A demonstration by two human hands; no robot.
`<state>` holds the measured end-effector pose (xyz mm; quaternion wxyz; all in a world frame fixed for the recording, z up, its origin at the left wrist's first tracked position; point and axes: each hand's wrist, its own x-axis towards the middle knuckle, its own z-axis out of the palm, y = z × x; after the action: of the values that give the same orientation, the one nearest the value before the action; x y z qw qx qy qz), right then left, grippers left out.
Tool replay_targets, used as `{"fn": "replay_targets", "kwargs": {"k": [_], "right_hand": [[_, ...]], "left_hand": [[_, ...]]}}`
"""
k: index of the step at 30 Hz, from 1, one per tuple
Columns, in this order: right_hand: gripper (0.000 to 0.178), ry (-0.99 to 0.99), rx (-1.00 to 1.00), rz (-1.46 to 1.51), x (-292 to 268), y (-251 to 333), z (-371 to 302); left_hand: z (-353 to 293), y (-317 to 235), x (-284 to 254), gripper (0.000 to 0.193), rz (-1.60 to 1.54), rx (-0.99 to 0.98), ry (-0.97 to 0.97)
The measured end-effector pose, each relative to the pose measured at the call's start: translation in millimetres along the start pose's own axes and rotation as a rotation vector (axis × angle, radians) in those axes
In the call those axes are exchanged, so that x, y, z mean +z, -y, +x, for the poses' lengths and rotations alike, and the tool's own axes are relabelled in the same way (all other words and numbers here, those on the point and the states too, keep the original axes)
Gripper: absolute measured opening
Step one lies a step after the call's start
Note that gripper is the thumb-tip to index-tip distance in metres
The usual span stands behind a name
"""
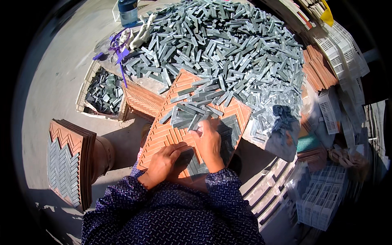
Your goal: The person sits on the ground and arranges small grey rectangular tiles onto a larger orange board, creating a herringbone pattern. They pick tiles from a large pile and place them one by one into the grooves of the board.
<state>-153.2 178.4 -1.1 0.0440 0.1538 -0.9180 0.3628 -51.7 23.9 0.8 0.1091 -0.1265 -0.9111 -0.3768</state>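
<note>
In front of me lies an orange herringbone-grooved tray, tilted, its near edge against my body. Grey-green stone strips fill the grooves along its right side and near edge. A loose heap of strips rests on the upper part of the tray. My right hand pinches one stone strip at the near side of this heap. My left hand rests on the tray's lower left, fingers bent and pressed together; whatever is beneath the fingertips is hidden.
A large pile of stone strips covers the table beyond. A crate of dark pieces and orange trays stand left of it. Stacked trays, the top one partly filled, stand at left. White crates and a wooden pallet are at right.
</note>
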Motion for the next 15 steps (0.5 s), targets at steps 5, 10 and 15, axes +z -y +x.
{"fn": "replay_targets", "kwargs": {"k": [5, 10, 15], "right_hand": [[0.032, 0.027, 0.157, 0.173, -5, 2, -7], [0.022, 0.224, 0.173, 0.077, -33, 0, -46], [0.018, 0.269, 0.046, -0.044, -35, 0, -64]], "left_hand": [[3, -10, -5, 0.018, -0.020, -0.045, -0.072], [6, 8, 1, 0.015, -0.029, -0.040, -0.059], [33, 5, 15, 0.017, -0.026, -0.081, -0.143]]}}
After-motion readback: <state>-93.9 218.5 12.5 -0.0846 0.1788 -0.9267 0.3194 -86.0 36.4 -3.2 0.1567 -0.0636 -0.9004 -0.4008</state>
